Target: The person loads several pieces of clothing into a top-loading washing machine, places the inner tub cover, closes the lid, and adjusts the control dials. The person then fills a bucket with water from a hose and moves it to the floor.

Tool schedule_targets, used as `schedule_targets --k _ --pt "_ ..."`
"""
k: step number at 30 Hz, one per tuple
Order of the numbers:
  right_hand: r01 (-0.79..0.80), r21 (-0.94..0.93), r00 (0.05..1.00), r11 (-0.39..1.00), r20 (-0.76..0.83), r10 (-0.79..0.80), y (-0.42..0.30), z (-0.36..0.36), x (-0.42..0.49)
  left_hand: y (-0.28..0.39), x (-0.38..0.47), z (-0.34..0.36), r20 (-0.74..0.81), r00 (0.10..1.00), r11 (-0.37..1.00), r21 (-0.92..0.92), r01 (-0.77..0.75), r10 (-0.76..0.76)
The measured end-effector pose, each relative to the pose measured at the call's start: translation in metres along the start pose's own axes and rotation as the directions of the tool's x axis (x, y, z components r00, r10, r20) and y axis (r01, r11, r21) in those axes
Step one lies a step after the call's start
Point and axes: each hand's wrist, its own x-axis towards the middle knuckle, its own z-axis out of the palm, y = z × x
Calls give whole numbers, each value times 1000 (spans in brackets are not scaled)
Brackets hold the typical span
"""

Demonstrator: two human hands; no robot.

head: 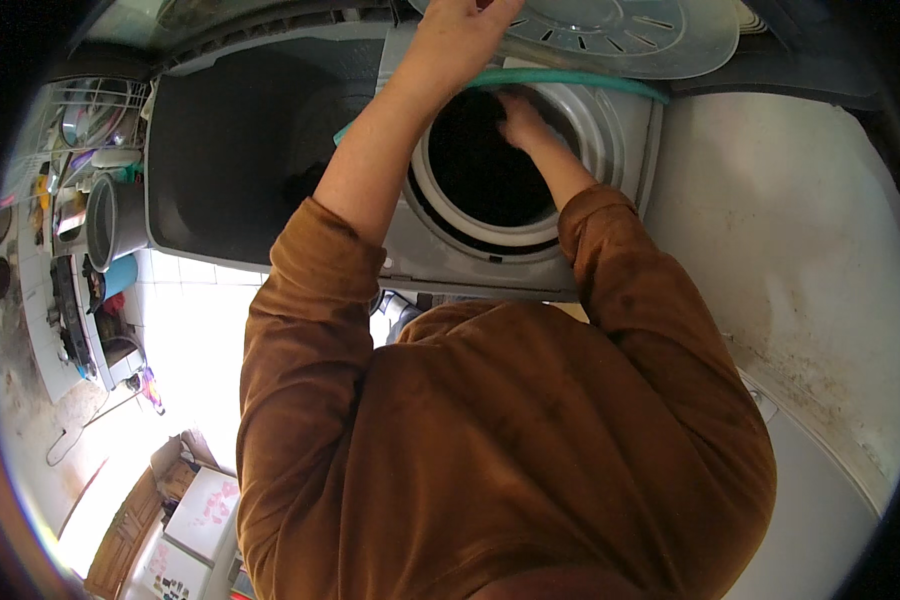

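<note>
Before me stands a twin-tub washing machine (pixel 495 274), its round spin-tub opening dark inside. My right hand (pixel 523 124) reaches into that opening, its fingers blurred and partly lost in shadow; whether it grips anything does not show. My left hand (pixel 474 16) is raised at the top edge of the view beside a clear plastic lid (pixel 675 52) with slots, its fingertips cut off by the frame. A green hose (pixel 570 76) runs along the back rim of the round opening. The larger dark wash tub (pixel 232 150) lies to the left, under my left forearm.
A grey bucket (pixel 102 221) stands left of the machine, near a wire rack (pixel 97 94) holding dishes. A stained pale wall (pixel 765 225) closes off the right side. Lower left, a white refrigerator (pixel 202 517) with pink patterns stands beside wooden cabinets (pixel 124 540).
</note>
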Motion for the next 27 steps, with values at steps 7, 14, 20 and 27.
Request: schedule_targets --k 7,14,20,27 --pt "73 -463 776 884 583 242 -25 27 -30 -4 5 -5 47 999 1000 1 13 -13" --pt "214 -377 778 901 623 76 -23 59 -13 7 -2 -2 33 999 997 -72 -5 8" --pt "269 -416 791 868 609 47 -8 82 -9 1 -5 1 59 998 974 -225 33 -20" --pt "468 -477 482 743 843 238 -28 51 -6 -2 0 4 90 993 958 -266 104 -82"
